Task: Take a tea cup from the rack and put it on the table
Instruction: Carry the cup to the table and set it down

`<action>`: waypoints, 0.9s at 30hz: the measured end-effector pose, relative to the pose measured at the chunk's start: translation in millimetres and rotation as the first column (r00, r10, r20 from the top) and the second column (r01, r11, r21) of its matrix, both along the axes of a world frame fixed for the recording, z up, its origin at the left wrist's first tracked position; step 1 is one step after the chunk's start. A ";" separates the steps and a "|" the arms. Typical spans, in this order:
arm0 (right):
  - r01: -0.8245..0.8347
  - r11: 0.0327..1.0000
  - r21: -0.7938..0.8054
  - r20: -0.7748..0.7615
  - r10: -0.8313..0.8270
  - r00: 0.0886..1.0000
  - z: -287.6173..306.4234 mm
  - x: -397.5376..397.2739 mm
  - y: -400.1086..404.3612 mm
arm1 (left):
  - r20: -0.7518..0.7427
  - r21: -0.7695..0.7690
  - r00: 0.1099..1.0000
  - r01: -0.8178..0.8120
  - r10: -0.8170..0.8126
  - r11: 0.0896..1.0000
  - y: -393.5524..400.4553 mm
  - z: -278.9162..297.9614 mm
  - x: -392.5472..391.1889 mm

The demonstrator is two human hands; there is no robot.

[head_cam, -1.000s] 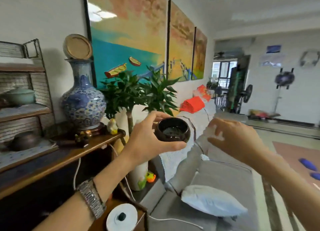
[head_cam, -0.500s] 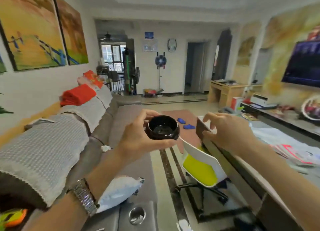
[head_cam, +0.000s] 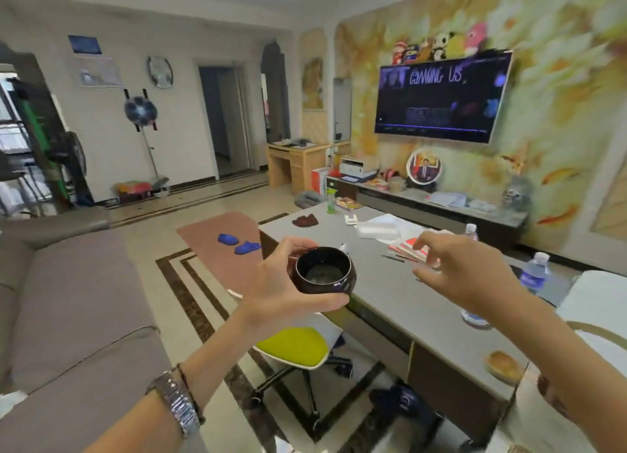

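Note:
A small dark glazed tea cup is held upright in my left hand, thumb under its base and fingers around its far side. It hovers in the air over the near left edge of a long grey table. My right hand floats just right of the cup with fingers spread and nothing in it, above the table top. The rack is out of view.
On the table lie red-and-white booklets, white papers, a water bottle, a green cup and a bun. A yellow-seated swivel chair stands below the cup. A grey sofa fills the left.
My view has swung right from the rack and vase, past the sofa, to the grey table. The cup stays in my left hand; my right hand stays beside it.

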State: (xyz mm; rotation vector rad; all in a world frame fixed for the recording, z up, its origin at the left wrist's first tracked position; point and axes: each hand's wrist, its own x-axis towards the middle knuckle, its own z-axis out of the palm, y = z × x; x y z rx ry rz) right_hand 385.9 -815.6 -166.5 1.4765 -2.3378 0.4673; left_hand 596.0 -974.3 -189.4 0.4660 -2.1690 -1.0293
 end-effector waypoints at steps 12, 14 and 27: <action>0.267 0.955 0.125 0.094 -0.279 0.956 -41.8 -138.6 -8.6 | 0.032 0.064 0.977 0.207 -0.210 0.976 -49.2 -48.0 -178.3; 0.268 0.953 0.142 0.072 -0.280 0.957 -50.0 -166.4 -20.1 | 0.044 0.060 0.973 0.224 -0.226 0.973 -58.3 -53.3 -210.2; 0.291 0.928 0.231 0.103 -0.321 0.941 -116.3 -284.2 -74.0 | 0.119 0.039 0.939 0.319 -0.322 0.947 -112.0 -112.6 -352.2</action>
